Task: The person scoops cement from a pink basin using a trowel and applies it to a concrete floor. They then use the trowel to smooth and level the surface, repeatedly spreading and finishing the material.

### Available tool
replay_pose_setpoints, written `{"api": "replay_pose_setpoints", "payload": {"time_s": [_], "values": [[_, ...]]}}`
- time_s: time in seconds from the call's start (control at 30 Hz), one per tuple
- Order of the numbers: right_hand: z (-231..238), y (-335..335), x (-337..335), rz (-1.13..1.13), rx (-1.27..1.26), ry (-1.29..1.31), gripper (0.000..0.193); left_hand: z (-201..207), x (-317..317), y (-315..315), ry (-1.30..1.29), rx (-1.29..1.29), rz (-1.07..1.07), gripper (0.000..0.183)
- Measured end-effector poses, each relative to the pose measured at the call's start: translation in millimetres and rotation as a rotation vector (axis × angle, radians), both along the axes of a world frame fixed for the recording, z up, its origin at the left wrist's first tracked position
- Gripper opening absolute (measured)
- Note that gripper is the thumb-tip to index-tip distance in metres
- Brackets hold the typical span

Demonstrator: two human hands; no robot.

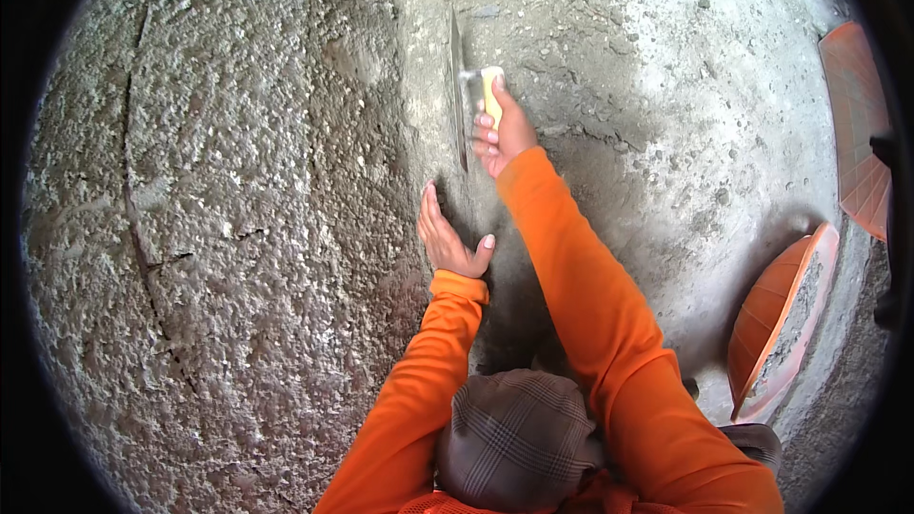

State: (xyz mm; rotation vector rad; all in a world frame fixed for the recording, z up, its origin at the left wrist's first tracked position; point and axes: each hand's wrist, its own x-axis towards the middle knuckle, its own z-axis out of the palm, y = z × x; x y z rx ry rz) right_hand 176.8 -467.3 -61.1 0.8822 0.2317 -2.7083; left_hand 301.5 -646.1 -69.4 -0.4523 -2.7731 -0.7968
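My right hand (503, 131) is closed around the yellow handle of a plastering trowel (457, 95). Its long thin metal blade shows almost edge-on, along the border between the rough grey wall (228, 190) and the dusty floor (590, 67). Closer to me, my left hand (452, 238) has its fingers stretched out and thumb apart. It holds nothing; the fingertips are at the wall's rough face, though I cannot tell whether they press on it. Both arms wear orange sleeves.
On the right, an orange pan (776, 314) with grey mortar residue stands tilted. Another orange pan (857, 124) is beyond it at the far right. A rounded plaid cloth shape (519, 438) lies between my arms. Grit and small lumps dot the floor.
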Motion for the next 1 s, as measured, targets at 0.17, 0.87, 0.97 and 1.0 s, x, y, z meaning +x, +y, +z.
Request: {"api": "replay_pose_setpoints", "payload": {"time_s": [0.17, 0.87, 0.97, 1.0], "values": [[1, 7, -35, -0.061, -0.084, 0.314, 0.045, -3, 0, -1, -0.005, -0.018, 0.004, 0.114], [36, 21, -27, 0.116, 0.439, 0.09, 0.038, -6, 0, 2, 0.032, 0.036, 0.027, 0.118], [26, 22, -37, 0.114, 0.37, -0.027, 0.044, -9, 0, 2, 0.038, 0.044, 0.026, 0.119], [24, 23, -37, 0.127, 0.352, 0.052, 0.044, -8, 2, 1, 0.025, 0.035, 0.026, 0.12]]}}
